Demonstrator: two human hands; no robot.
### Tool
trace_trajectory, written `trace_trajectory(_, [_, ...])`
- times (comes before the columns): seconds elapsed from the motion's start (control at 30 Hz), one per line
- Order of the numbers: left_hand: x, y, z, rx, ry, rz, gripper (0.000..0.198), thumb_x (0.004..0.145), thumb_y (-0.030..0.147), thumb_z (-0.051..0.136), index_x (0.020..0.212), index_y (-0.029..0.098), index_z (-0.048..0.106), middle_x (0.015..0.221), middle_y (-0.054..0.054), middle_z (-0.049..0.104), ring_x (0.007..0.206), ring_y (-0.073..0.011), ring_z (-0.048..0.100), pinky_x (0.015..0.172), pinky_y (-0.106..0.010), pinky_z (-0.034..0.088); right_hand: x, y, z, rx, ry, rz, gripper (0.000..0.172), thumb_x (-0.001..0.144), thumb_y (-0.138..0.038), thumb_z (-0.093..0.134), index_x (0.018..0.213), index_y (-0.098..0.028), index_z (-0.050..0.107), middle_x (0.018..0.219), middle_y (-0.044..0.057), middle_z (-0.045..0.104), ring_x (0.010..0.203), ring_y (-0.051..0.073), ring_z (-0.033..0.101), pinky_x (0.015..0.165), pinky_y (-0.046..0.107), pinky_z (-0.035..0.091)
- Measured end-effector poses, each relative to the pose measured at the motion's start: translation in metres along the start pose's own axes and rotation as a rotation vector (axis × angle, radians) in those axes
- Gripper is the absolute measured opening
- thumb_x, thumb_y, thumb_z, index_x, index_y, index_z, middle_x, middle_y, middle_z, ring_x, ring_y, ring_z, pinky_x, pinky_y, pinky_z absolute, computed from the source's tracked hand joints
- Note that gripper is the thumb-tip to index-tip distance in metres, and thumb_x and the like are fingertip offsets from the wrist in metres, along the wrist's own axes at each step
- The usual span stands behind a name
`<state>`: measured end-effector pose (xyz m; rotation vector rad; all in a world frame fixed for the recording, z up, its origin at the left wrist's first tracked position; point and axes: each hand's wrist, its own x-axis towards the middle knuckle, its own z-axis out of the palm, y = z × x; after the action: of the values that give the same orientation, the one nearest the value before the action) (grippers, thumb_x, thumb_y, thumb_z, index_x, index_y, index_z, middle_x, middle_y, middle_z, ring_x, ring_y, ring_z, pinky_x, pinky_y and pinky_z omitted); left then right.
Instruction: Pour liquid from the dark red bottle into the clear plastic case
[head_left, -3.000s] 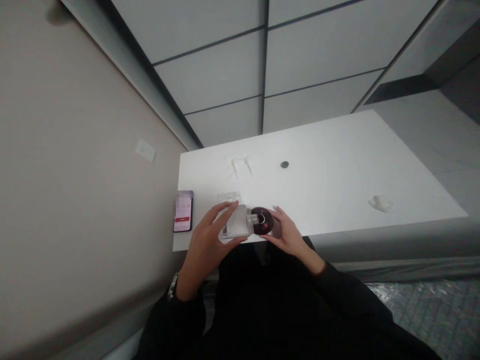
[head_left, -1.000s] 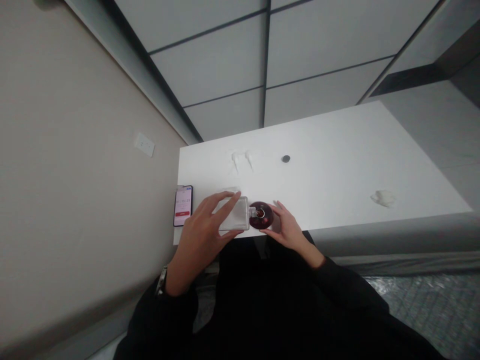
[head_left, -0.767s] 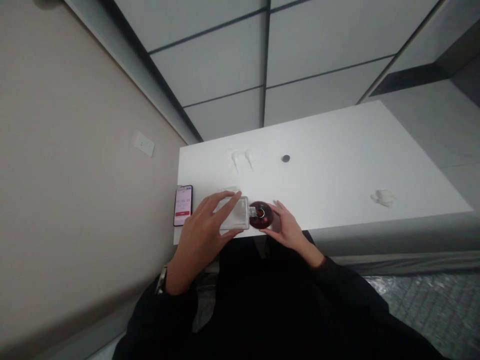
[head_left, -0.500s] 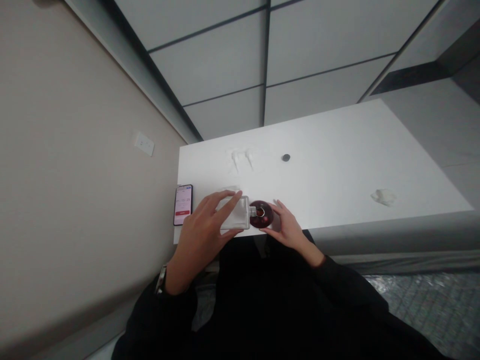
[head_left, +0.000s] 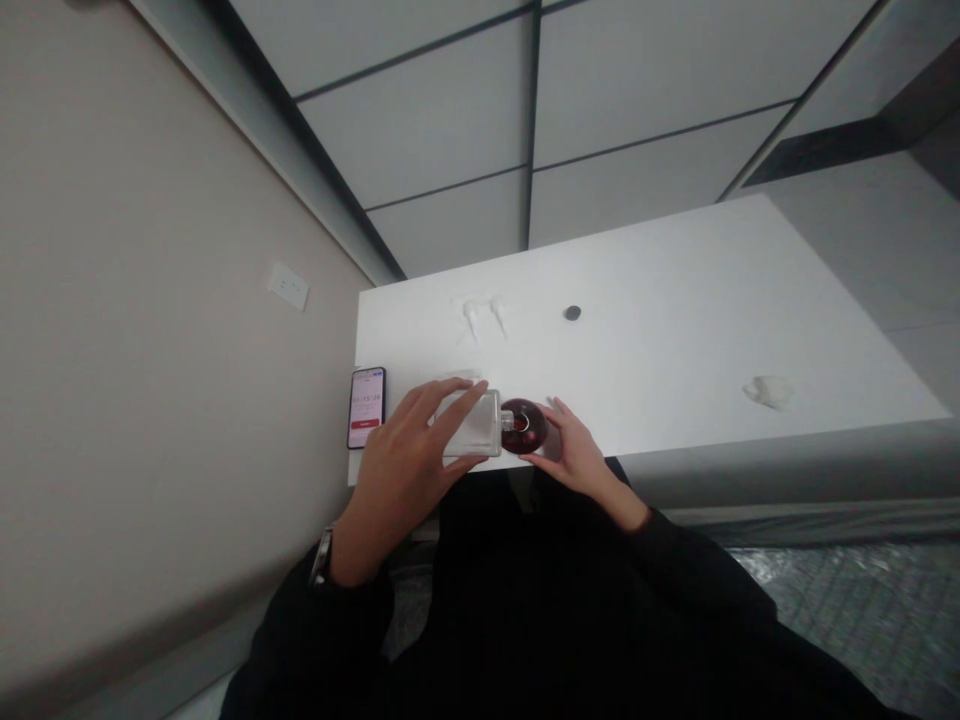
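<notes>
My left hand [head_left: 405,465] grips a flat clear rectangular bottle [head_left: 474,424], tipped on its side with its neck to the right. The neck meets a round dark red bottle [head_left: 523,426] held by the fingers of my right hand [head_left: 574,455]. Both bottles are just above the near edge of the white table [head_left: 660,340]. A watch shows on my left wrist, and both arms are in black sleeves.
A phone [head_left: 366,407] with a lit screen lies at the table's left edge. Two small white pieces [head_left: 481,316] and a small dark round disc [head_left: 573,313] lie farther back. A crumpled white scrap [head_left: 765,390] lies at the right. A beige wall with a socket [head_left: 289,286] is at the left.
Both hands and the two bottles have stayed almost still, neck to neck. The view has shifted slightly since three seconds ago.
</notes>
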<state>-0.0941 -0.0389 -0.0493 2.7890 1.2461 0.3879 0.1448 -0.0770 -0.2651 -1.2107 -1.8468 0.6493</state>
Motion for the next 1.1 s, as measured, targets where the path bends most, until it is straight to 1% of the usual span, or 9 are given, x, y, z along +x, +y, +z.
trace_trajectory(0.17, [0.0034, 0.0025, -0.0007, -0.015, 0.006, -0.006, 0.066, 0.088, 0.034, 0.086, 0.143, 0.019, 0.054, 0.135, -0.014, 0.071, 0.124, -0.0307, 0.07, 0.102, -0.044, 0.063, -0.0004, 0.0008, 0.0006, 0.012, 0.019, -0.009, 0.081, 0.093, -0.052, 0.076, 0.161, -0.029, 0.039, 0.146, 0.012, 0.07, 0.134, 0.037, 0.068, 0.123, 0.07, 0.043])
trace_trajectory(0.3, [0.005, 0.0027, -0.0013, -0.053, 0.004, -0.011, 0.058, 0.091, 0.035, 0.082, 0.14, 0.019, 0.055, 0.134, -0.014, 0.072, 0.126, -0.0292, 0.069, 0.105, -0.043, 0.062, -0.0006, 0.0022, 0.0012, 0.011, 0.018, -0.003, 0.083, 0.092, -0.049, 0.078, 0.162, -0.028, 0.039, 0.146, 0.012, 0.07, 0.134, 0.037, 0.068, 0.123, 0.07, 0.043])
trace_trajectory(0.5, [0.0049, 0.0029, -0.0022, -0.051, -0.003, -0.017, 0.052, 0.09, 0.032, 0.083, 0.134, 0.021, 0.057, 0.134, -0.013, 0.072, 0.126, -0.0297, 0.069, 0.102, -0.044, 0.062, -0.0017, 0.0029, 0.0014, 0.021, 0.033, -0.031, 0.083, 0.093, -0.049, 0.077, 0.162, -0.028, 0.037, 0.146, 0.012, 0.07, 0.133, 0.036, 0.068, 0.124, 0.069, 0.042])
trace_trajectory(0.7, [0.0061, 0.0044, -0.0029, -0.06, -0.021, -0.016, 0.054, 0.088, 0.029, 0.085, 0.134, 0.022, 0.058, 0.135, -0.013, 0.072, 0.126, -0.0304, 0.068, 0.102, -0.045, 0.062, -0.0023, 0.0047, 0.0028, 0.016, 0.016, -0.005, 0.08, 0.092, -0.052, 0.078, 0.158, -0.025, 0.043, 0.144, 0.014, 0.07, 0.131, 0.036, 0.07, 0.124, 0.072, 0.04])
trace_trajectory(0.83, [0.0068, 0.0043, -0.0024, -0.056, -0.03, -0.009, 0.057, 0.086, 0.029, 0.087, 0.135, 0.023, 0.058, 0.137, -0.012, 0.071, 0.127, -0.0313, 0.068, 0.102, -0.046, 0.062, -0.002, 0.0054, 0.0031, 0.027, 0.036, -0.029, 0.081, 0.092, -0.054, 0.077, 0.159, -0.025, 0.041, 0.144, 0.014, 0.07, 0.131, 0.035, 0.069, 0.123, 0.071, 0.041])
trace_trajectory(0.97, [0.0073, 0.0044, -0.0019, -0.055, -0.03, -0.005, 0.058, 0.085, 0.029, 0.089, 0.134, 0.023, 0.058, 0.138, -0.011, 0.071, 0.127, -0.0307, 0.068, 0.103, -0.045, 0.061, -0.0015, 0.004, 0.0023, 0.032, 0.004, 0.001, 0.081, 0.091, -0.053, 0.078, 0.158, -0.025, 0.043, 0.145, 0.014, 0.07, 0.132, 0.036, 0.069, 0.125, 0.071, 0.039])
trace_trajectory(1.1, [0.0078, 0.0052, -0.0015, -0.047, -0.039, 0.002, 0.06, 0.084, 0.03, 0.089, 0.134, 0.023, 0.058, 0.139, -0.011, 0.071, 0.128, -0.0308, 0.068, 0.103, -0.046, 0.061, -0.0015, 0.0028, 0.0018, 0.032, 0.016, -0.014, 0.079, 0.093, -0.053, 0.077, 0.158, -0.025, 0.042, 0.146, 0.014, 0.069, 0.134, 0.036, 0.068, 0.125, 0.07, 0.04])
